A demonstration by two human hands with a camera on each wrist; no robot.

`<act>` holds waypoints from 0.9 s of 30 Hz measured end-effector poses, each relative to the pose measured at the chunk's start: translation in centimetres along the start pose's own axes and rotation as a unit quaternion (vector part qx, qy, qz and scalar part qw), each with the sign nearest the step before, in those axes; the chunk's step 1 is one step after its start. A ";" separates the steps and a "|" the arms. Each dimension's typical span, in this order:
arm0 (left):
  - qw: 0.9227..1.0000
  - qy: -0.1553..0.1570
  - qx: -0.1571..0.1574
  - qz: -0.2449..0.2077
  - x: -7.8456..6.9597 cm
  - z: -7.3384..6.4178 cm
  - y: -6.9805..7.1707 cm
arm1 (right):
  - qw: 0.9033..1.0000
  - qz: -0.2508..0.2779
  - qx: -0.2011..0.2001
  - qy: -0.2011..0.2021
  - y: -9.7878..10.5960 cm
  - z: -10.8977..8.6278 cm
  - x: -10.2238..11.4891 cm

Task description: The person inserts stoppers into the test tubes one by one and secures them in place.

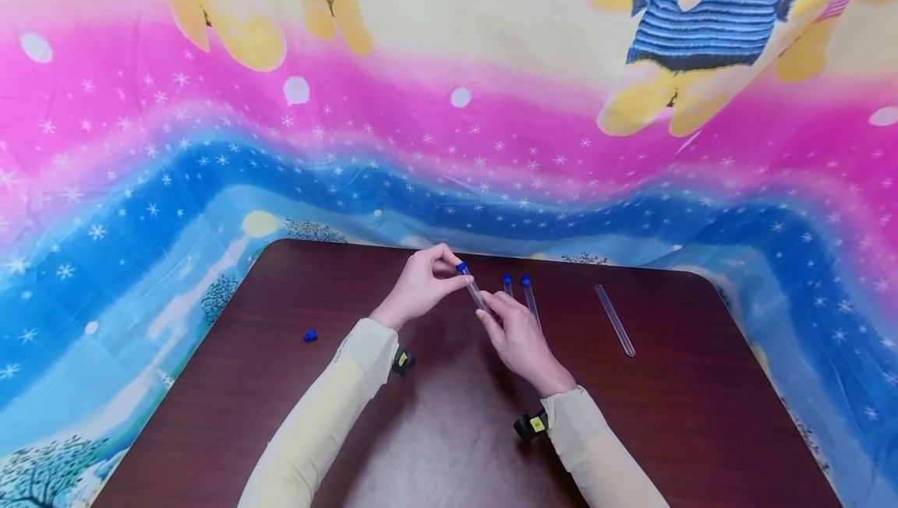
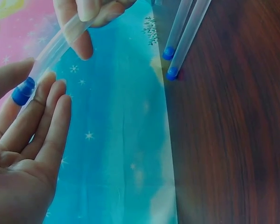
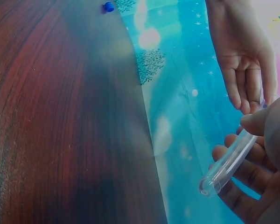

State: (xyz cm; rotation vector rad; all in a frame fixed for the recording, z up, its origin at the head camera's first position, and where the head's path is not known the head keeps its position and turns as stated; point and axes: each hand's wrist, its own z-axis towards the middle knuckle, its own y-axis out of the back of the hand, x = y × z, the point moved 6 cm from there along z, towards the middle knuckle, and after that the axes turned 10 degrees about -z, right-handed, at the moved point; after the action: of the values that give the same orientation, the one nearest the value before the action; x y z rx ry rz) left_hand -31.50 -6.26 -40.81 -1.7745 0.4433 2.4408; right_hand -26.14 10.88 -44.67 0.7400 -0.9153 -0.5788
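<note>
Step in hand looks like capping: the blue cap [image 1: 461, 267] is at the far-left end of the clear tube [image 1: 475, 298], tube tilted and held above the middle of the far half of the table [image 1: 210, 414]. Left hand [image 1: 418, 283] pinches at the cap between thumb and index finger, other fingers out fairly straight. Right hand [image 1: 519, 336] grips the tube lower down, thumb against fingers, rounded end poking out past them. Can't tell if the cap is fully seated — fingers cover part of the joint.

Next move, my read: right hand steady, left pushes the cap home along the tube's axis. Risk is a skewed cap or the slick tube sliding through the grip.

Two capped tubes [image 1: 531, 301] lie just beyond the right hand; uncapped tube [image 1: 614, 321] farther right, loose cap [image 1: 310, 336] at left — one likely pair remaining.
</note>
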 end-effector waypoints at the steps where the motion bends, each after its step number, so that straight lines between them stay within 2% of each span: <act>1: 1.000 0.002 0.003 0.001 0.0 0.0 0.0 | 1.000 0.001 0.002 -0.002 0.0 0.0 -0.1; 10: 1.000 -0.003 -0.004 -0.022 0.5 0.2 -0.3 | 1.000 0.000 -0.012 0.012 0.1 0.1 -0.1; 13: 1.000 -0.007 -0.007 -0.017 0.4 0.3 -0.3 | 1.000 -0.010 -0.018 0.020 0.3 0.3 -0.1; 20: 1.000 0.006 -0.007 -0.003 0.6 0.3 -0.2 | 1.000 -0.010 0.002 0.010 0.2 0.3 -0.1; 27: 1.000 -0.001 0.004 -0.018 0.5 0.4 -0.2 | 1.000 -0.006 -0.010 0.009 0.3 0.5 -0.3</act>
State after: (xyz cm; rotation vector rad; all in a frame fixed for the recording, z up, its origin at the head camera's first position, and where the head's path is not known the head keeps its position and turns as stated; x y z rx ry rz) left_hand -31.99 -6.01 -41.17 -1.7625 0.4162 2.4129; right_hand -26.66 11.08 -44.37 0.7329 -0.8878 -0.5896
